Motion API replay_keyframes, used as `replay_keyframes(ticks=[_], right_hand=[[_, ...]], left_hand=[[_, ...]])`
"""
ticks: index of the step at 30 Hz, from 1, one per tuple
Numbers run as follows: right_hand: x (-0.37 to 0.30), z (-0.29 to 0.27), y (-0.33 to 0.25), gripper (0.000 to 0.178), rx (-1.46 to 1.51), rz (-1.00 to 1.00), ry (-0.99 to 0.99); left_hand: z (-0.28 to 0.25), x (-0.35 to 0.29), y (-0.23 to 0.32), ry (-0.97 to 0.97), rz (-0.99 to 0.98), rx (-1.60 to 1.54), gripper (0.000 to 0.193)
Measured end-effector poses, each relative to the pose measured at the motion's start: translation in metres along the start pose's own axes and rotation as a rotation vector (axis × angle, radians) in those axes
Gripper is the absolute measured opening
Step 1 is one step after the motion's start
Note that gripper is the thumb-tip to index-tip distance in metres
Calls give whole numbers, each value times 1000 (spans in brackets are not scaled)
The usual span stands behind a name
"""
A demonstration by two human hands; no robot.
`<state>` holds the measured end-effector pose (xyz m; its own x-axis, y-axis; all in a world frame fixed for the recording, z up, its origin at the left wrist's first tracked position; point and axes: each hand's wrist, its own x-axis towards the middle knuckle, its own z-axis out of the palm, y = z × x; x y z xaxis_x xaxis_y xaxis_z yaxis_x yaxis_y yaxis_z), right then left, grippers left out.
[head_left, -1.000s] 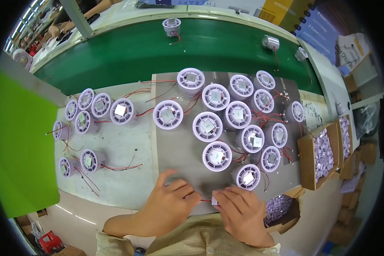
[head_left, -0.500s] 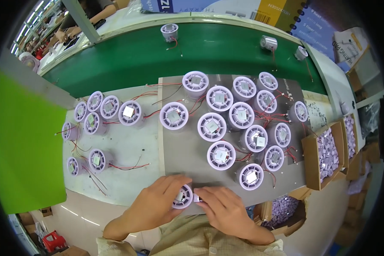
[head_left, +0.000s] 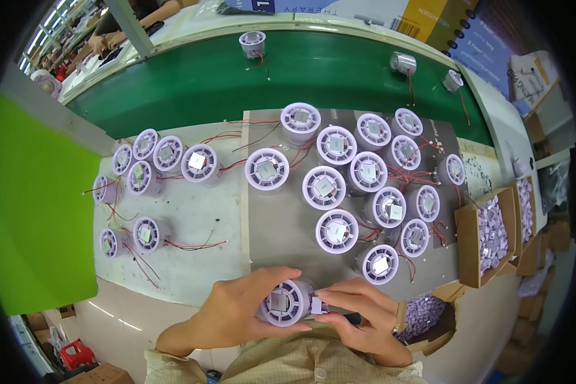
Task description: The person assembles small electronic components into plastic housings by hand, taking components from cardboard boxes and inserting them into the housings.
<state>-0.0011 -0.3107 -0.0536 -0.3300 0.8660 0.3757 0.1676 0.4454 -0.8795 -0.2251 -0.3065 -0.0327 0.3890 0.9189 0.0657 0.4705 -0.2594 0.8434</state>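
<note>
The left hand (head_left: 237,313) wraps around a round white fan part (head_left: 287,303) at the near edge of the counter (head_left: 198,224). The right hand (head_left: 365,317) pinches a small piece (head_left: 318,306) against its side. The piece could slip, or thin red wires (head_left: 192,245) could snag. Far back lie flat boxes (head_left: 358,9), white and yellow. On the right sit brown boxes (head_left: 493,237) of pale bits.
</note>
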Motion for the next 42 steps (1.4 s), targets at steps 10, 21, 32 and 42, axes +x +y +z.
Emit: replay_keyframes(ticks=[10, 21, 32, 42], right_hand=[[6, -2, 2, 42, -188, -182, 26], [15, -5, -6, 43, -340, -283, 20], [13, -10, -9, 42, -365, -314, -9], [19, -22, -10, 43, -499, -430, -7]], left_hand=[[0, 4, 6, 26, -25, -40, 67], [0, 8, 9, 68, 11, -123, 65], [-3, 14, 10, 52, -23, -194, 62], [1, 21, 27, 196, 205, 65, 63]])
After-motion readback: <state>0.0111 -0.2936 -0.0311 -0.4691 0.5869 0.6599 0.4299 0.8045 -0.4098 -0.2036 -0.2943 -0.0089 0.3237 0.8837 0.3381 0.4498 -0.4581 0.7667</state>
